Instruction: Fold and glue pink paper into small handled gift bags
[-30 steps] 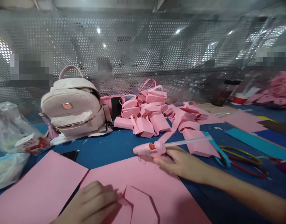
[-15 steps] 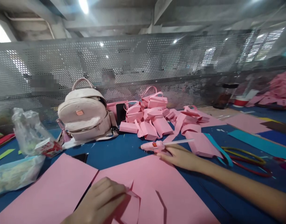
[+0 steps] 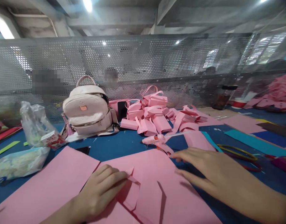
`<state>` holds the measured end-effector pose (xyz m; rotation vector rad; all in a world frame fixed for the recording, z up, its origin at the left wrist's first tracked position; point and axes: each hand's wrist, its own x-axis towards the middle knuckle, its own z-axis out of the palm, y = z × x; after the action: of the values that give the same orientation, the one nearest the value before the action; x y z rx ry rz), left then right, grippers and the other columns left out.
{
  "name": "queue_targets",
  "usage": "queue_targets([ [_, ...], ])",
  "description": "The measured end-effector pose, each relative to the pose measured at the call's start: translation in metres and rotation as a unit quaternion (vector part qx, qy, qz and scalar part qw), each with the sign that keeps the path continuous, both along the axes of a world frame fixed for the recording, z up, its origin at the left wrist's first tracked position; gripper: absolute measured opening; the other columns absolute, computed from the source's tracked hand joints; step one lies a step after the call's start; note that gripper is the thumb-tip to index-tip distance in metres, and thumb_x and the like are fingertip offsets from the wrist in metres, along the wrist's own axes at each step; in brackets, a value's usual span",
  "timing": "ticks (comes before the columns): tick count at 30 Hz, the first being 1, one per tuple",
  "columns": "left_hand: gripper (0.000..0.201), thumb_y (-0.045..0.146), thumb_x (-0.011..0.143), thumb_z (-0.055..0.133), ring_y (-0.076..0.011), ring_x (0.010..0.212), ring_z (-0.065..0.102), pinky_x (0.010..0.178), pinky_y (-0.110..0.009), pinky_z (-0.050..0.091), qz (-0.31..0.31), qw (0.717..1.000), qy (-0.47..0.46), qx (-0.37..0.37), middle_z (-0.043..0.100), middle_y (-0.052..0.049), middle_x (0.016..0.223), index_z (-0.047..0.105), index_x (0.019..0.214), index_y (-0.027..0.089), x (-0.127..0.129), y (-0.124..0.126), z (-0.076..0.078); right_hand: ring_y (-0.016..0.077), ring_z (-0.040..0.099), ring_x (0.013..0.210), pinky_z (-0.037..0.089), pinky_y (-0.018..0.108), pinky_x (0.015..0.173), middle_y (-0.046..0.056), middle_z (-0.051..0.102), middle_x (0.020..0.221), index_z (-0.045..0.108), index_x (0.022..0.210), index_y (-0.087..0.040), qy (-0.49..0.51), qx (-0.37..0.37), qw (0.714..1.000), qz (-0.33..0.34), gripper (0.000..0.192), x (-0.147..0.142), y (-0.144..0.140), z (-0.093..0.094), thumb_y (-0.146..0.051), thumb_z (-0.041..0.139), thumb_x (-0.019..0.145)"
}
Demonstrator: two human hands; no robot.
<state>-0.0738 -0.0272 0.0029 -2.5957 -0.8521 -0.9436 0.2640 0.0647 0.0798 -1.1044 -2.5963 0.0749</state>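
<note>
The left hand [image 3: 99,189] pinches the thin pink paper sheet's [image 3: 154,186] cut flap: light, floppy, tearable. The right hand [image 3: 203,171] hovers released.

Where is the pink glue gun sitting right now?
In the head view the glue gun lies on the blue table near the middle, just beyond the right hand, in front of the pile of folded pink paper pieces.

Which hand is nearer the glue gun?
Right. The right hand lies open just below-right of the glue gun, not touching it; the left hand presses the folded pink paper flap, farther away.
</note>
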Motion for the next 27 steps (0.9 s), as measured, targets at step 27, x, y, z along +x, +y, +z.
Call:
queue_targets([
  [27,0.041,0.054,0.077,0.076,-0.0076,0.053,0.041,0.051,-0.019,0.035,0.088,0.675,-0.531,-0.504,0.049,0.003,0.062,0.066,0.077,0.014,0.048,-0.025,0.016,0.0192,0.060,0.078,0.042,0.028,0.070,0.004,0.071,0.085,0.074,0.086,-0.017,0.337,-0.305,0.877,0.153,0.017,-0.092,-0.023,-0.042,-0.030,0.062,0.087],
])
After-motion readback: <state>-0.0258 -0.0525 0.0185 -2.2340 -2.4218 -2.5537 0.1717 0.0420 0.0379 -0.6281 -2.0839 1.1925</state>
